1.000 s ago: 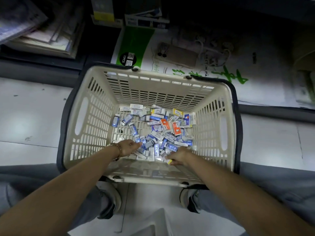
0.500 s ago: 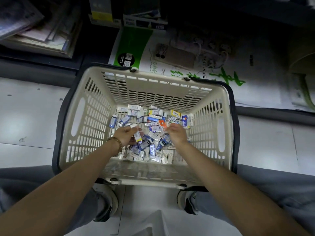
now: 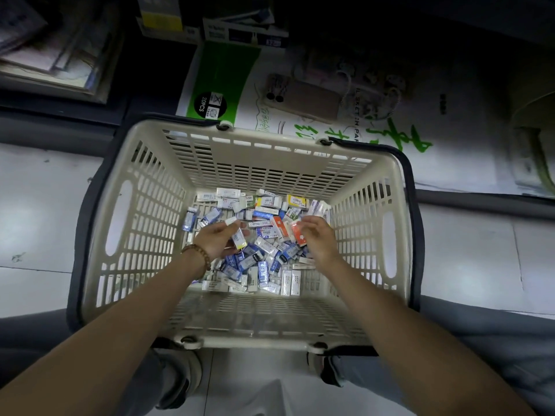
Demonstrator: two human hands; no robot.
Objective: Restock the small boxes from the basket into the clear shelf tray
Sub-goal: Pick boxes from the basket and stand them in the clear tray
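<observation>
A cream plastic basket (image 3: 126, 223) stands on the floor between my feet. Its bottom is covered with several small boxes (image 3: 258, 259), mostly blue and white, a few orange or yellow. Both hands are down inside it. My left hand (image 3: 217, 241), with a bead bracelet on the wrist, holds a few small white boxes, one with a yellow end (image 3: 240, 239). My right hand (image 3: 318, 240) pinches an orange and white box (image 3: 298, 232) just above the pile. The clear shelf tray is not in view.
A low dark shelf runs along the top. On it lie a green and white sketch-paper pack (image 3: 222, 82), a phone (image 3: 303, 96) and stacked paper goods (image 3: 51, 55). White floor tiles lie on both sides of the basket. My knees and shoes frame its near end.
Both hands moved from the basket's near end toward its middle. The left hand gathered small boxes; the right hand shifted right and picked up an orange box.
</observation>
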